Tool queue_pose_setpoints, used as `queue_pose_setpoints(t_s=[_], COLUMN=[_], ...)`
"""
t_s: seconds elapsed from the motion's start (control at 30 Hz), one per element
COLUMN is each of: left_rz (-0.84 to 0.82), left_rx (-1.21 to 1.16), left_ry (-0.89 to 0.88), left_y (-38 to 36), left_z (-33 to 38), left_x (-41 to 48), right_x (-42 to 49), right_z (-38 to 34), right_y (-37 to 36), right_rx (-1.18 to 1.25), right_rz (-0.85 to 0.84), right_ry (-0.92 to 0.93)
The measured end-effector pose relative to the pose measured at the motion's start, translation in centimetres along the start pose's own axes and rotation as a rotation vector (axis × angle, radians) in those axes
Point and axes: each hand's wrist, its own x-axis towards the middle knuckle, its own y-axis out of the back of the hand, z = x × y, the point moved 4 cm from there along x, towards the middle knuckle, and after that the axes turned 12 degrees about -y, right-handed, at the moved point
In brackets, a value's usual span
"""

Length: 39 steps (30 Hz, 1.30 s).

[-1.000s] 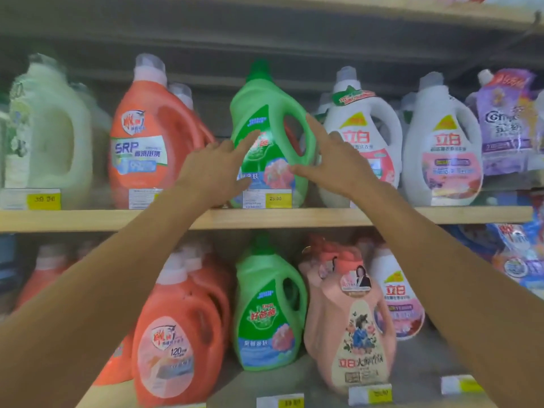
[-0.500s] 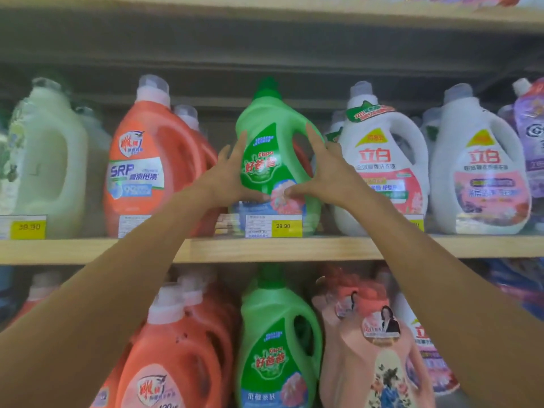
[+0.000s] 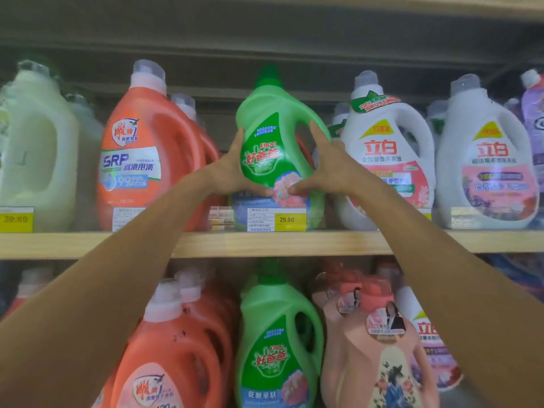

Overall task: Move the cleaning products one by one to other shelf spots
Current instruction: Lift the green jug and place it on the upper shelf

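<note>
The held jug point(image 3: 273, 148) is bright green with a darker green label and a pink flower. Left of it stands an orange jug point(image 3: 147, 160) with a white-blue band; right, a white jug point(image 3: 388, 154) with red lettering. The shelf edge point(image 3: 265, 244) is pale wood.

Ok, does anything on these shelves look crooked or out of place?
Only the green plastic detergent jug on the upper wooden shelf: it leans left between the left hand and right hand, while the neighbouring jugs stand upright. No spills or damage visible.
</note>
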Motion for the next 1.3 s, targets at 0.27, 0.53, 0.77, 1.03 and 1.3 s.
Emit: queue_pose_setpoints(t_s=[0.27, 0.53, 0.77, 1.03, 1.3], left_rz=[0.030, 0.065, 0.120, 0.192, 0.275], left_rx=[-0.088, -0.131, -0.049, 0.051, 0.140], left_ry=[-0.037, -0.139, -0.179, -0.240, -0.309], left_y=[-0.1, -0.3, -0.1, 0.0, -0.2], left_z=[0.1, 0.4, 0.7, 1.6, 3.6], left_x=[0.2, 0.1, -0.3, -1.0, -2.2], right_x=[-0.3, -1.7, -1.8, -3.0, -4.4], right_z=[0.8, 1.0, 0.9, 0.5, 0.4], right_y=[-1.0, -1.6, -1.5, -1.3, -0.9], right_rx=[0.034, 0.108, 0.138, 0.144, 0.180], right_rz=[-0.062, -0.067, -0.025, 0.073, 0.209], right_ry=[-0.037, -0.012, 0.022, 0.079, 0.143])
